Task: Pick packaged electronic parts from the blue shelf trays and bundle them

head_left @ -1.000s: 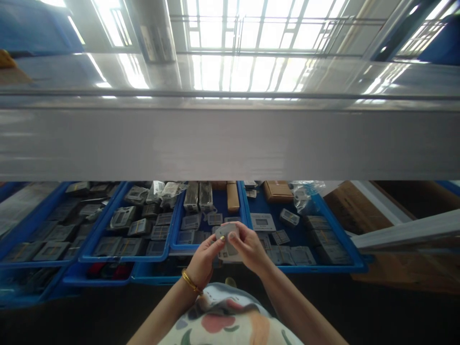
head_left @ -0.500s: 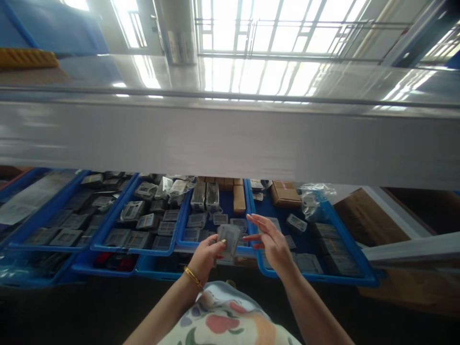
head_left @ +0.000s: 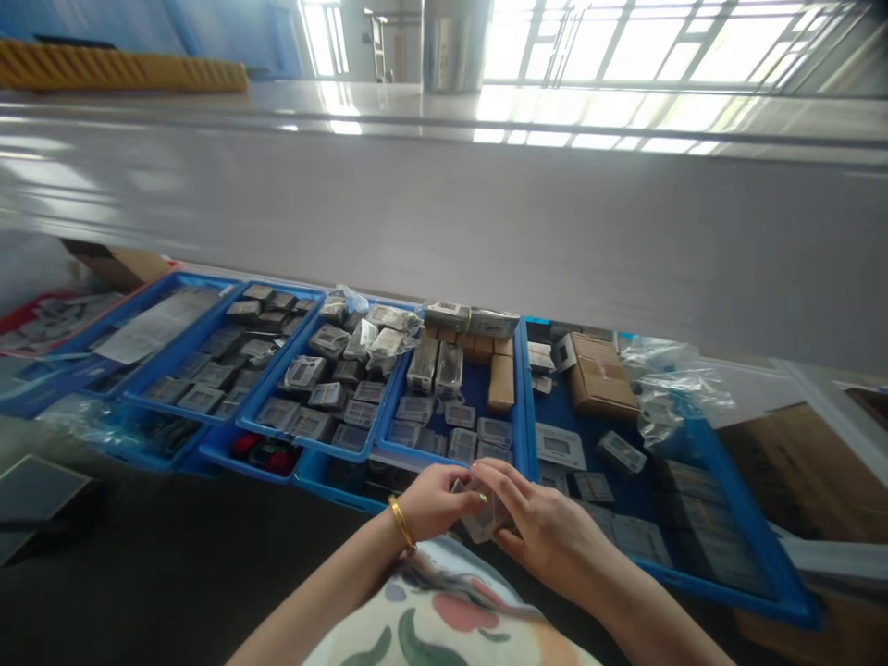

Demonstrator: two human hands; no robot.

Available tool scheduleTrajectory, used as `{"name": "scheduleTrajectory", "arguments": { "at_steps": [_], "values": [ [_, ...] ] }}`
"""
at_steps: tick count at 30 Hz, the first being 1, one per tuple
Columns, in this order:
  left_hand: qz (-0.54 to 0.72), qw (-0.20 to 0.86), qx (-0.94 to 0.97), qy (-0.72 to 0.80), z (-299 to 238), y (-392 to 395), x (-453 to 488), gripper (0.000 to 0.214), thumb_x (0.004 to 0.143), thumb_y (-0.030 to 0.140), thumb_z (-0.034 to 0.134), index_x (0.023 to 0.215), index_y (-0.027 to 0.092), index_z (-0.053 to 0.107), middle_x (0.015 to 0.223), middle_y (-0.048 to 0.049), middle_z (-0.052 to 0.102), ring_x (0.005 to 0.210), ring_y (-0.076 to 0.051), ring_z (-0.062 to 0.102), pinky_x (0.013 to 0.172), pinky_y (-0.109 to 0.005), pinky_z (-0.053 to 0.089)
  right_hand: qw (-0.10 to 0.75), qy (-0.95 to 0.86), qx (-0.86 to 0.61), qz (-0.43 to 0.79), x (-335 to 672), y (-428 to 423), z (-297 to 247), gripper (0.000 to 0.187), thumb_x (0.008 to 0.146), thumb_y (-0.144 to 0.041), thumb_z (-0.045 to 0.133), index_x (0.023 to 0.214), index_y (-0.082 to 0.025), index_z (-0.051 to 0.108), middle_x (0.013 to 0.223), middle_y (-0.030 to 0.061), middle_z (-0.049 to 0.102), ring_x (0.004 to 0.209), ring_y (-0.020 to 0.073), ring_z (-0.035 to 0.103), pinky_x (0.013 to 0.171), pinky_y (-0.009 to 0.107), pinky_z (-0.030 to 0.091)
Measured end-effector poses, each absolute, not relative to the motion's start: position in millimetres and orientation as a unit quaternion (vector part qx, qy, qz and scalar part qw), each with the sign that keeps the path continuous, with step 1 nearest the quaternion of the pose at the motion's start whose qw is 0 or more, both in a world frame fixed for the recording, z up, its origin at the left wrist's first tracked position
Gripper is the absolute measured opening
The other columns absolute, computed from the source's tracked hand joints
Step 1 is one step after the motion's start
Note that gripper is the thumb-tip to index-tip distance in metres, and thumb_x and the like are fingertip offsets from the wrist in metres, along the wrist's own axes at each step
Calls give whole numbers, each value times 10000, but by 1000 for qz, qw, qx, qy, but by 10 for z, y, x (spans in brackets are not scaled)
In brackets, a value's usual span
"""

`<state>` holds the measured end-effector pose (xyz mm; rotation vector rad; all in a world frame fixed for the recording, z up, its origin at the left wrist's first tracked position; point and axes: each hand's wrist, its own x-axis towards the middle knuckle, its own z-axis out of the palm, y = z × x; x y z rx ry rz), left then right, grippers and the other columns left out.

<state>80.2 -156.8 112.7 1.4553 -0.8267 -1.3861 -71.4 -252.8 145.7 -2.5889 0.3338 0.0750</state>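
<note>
Grey flat piece (head_left: 478, 528): between our left hand (head_left: 437, 502) and right hand (head_left: 551, 527), with the blue tray (head_left: 525, 407) beyond them; we judge it light, stiff, perhaps slippery.
Left hand: curled around its left side, thumb on top.
Right hand: half-open, arched over it; whether it grips, we cannot tell.
Edges: our likely best hold.

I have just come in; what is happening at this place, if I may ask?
A person is holding a small pale piece in both bare hands, the left hand at one side and the right hand at the other. It is in front of their patterned clothing. Beyond the hands, blue trays hold many grey, flat pieces, and one at the right also holds a brown carton.
</note>
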Motion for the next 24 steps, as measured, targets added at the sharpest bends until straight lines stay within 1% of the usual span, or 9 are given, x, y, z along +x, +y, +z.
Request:
{"name": "scheduleTrajectory", "arguments": {
  "at_steps": [3,6,12,16,18,19,21,22,24],
  "values": [
    [-563,452,587,-367,1157,-1526,827,382,611,401,603,798,71,655,688,-24,548,667,-142,446,651,-263,360,235,114,-964,47,-683,-2519,1442,696,662,-43,442,1326,-220,326,1392,51,376,1008,249,590,824,387,543],
    [-536,444,612,-375,1165,-1503,782,385,608,431,615,773,84,641,682,-20,541,664,-144,442,640,-263,354,208,115,-969,66,-626,-2456,1424,710,638,-52,414,1330,-198,348,1359,68,416,983,259,591,792,395,551],
    [-437,430,714,-337,1110,-1467,634,225,535,316,639,565,139,503,609,-12,487,637,-162,421,631,-301,296,198,128,-968,83,-556,-2259,1297,686,649,-41,395,1328,-141,369,1247,111,511,1010,261,573,793,380,549],
    [-481,452,682,-315,1075,-1418,723,206,539,308,629,560,134,521,608,-1,465,639,-145,400,627,-284,297,220,143,-964,49,-635,-2273,1219,724,640,-39,438,1342,-172,322,1294,113,480,1114,270,521,852,377,521],
    [-543,463,636,-296,1086,-1373,809,199,532,293,637,583,121,549,591,9,455,601,-121,377,591,-263,295,260,174,-950,18,-692,-2336,1211,731,671,-96,518,1350,-202,268,1300,114,478,1125,274,515,867,380,502],
    [-577,466,607,-284,1097,-1348,847,209,517,282,655,593,113,559,579,12,453,579,-110,370,571,-254,292,297,188,-936,12,-719,-2372,1211,739,681,-148,575,1342,-216,252,1259,107,513,1071,265,549,835,363,505],
    [-639,480,544,-255,1119,-1300,896,274,490,294,708,627,98,575,565,8,465,538,-96,375,538,-241,291,409,207,-889,5,-764,-2436,1207,728,657,-230,657,1273,-229,269,1052,51,614,791,193,616,646,276,495],
    [-661,494,513,-237,1123,-1281,906,324,483,324,730,655,91,584,575,-2,482,528,-95,392,531,-237,298,468,215,-857,-6,-786,-2461,1200,656,654,-238,655,1205,-229,299,909,3,629,638,146,577,543,234,443],
    [-675,539,466,-192,1110,-1260,903,419,482,401,750,708,84,595,611,-28,515,521,-97,432,525,-231,317,548,222,-805,-37,-838,-2495,1176,382,696,-233,588,1014,-213,377,669,-63,558,487,96,441,452,199,318]
  ]
}}
